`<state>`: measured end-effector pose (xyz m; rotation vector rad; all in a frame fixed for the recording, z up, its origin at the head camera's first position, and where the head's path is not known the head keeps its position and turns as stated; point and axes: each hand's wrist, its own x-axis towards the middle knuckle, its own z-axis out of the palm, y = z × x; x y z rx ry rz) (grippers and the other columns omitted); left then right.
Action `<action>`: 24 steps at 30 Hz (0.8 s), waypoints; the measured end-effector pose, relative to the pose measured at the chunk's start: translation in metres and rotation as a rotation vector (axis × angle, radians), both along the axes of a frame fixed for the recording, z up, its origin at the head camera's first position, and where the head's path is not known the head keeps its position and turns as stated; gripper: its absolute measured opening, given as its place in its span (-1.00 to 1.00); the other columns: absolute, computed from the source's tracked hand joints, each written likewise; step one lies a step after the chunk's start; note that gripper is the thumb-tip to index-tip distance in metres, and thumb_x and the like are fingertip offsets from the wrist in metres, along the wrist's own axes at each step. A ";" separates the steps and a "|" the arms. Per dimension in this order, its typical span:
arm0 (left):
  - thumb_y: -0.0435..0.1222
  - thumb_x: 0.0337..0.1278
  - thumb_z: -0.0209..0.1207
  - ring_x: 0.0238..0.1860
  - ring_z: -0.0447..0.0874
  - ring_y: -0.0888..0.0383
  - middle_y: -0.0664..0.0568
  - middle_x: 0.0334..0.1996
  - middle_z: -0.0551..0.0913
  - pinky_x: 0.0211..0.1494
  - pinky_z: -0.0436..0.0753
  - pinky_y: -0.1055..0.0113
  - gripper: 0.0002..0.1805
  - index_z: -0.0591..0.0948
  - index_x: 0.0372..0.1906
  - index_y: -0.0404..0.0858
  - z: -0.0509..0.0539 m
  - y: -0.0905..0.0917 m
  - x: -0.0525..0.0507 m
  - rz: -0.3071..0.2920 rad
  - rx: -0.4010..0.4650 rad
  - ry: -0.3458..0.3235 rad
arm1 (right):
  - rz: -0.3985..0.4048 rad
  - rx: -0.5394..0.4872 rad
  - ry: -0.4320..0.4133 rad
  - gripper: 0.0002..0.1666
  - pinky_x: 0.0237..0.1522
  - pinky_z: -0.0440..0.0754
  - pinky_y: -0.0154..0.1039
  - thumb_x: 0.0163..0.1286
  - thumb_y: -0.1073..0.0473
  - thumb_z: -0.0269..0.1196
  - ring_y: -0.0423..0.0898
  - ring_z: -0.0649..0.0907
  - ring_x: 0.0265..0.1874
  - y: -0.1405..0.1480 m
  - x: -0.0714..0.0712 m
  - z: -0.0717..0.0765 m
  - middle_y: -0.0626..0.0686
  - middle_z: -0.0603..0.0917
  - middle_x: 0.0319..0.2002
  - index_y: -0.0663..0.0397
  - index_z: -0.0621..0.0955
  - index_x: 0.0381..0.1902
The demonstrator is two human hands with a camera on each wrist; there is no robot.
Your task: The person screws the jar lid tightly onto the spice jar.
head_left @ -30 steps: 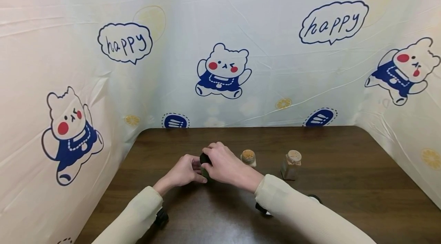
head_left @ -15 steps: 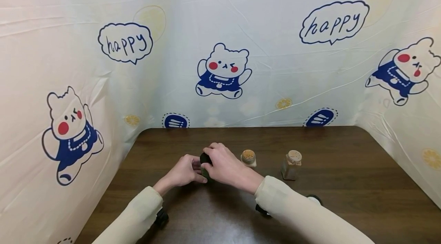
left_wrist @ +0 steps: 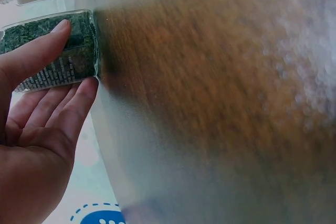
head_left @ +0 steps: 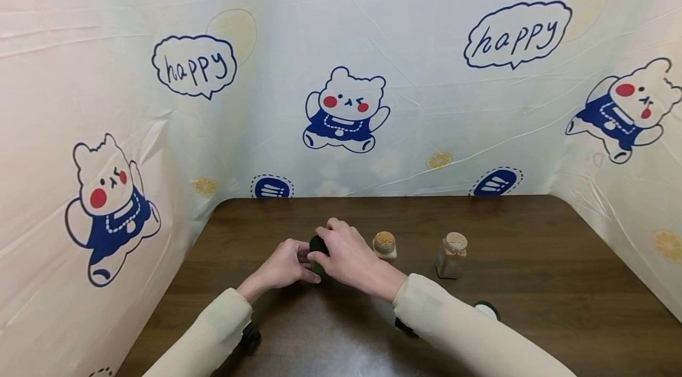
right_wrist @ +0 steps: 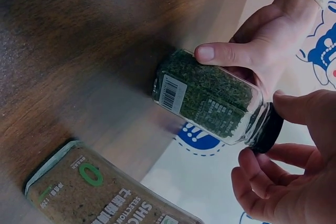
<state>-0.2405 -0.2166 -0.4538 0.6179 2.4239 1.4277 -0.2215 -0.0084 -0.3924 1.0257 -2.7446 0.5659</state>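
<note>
A glass jar of green dried herbs stands on the table between the two hands, its black cap on top. The left hand grips the jar's body, thumb on one side and fingers on the other, as the left wrist view also shows with the hand round the jar. From above, the right hand pinches the cap between thumb and fingers; in the right wrist view this hand enters from the right. The jar is mostly hidden in the head view.
Just right of the right hand stands a jar with an orange-speckled top. Farther right is another spice jar. A round white and dark item lies partly behind the right sleeve. Patterned curtains surround the brown table.
The right hand has shifted and turned slightly at the cap. The left hand stays in place round the jar.
</note>
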 end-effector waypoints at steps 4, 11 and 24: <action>-0.52 -0.03 0.56 -0.12 0.83 0.05 -0.04 -0.17 0.83 -0.01 0.79 0.20 -0.57 0.76 0.02 -0.37 0.000 0.000 -0.001 0.004 -0.012 0.008 | 0.000 -0.006 0.015 -0.41 -0.14 0.67 -0.15 0.52 -0.11 0.36 -0.02 0.60 -0.17 0.001 -0.001 0.000 0.13 0.63 -0.03 0.21 0.67 0.27; -0.51 -0.01 0.56 -0.08 0.82 0.04 -0.04 -0.13 0.82 0.00 0.78 0.22 -0.57 0.77 0.04 -0.35 0.001 0.000 -0.001 -0.005 -0.014 0.018 | -0.003 -0.010 -0.011 -0.31 -0.02 0.69 -0.07 0.44 -0.14 0.43 0.04 0.62 -0.02 0.002 -0.001 -0.001 0.15 0.63 0.09 0.17 0.62 0.35; -0.55 -0.04 0.55 -0.01 0.81 -0.03 -0.11 -0.07 0.81 0.03 0.77 0.19 -0.57 0.76 0.02 -0.38 0.000 0.000 0.000 -0.024 0.032 0.017 | 0.140 -0.233 -0.395 -0.29 0.16 0.57 -0.13 0.44 0.44 0.30 0.05 0.49 0.37 0.017 -0.007 0.011 0.13 0.53 0.42 0.16 0.45 0.51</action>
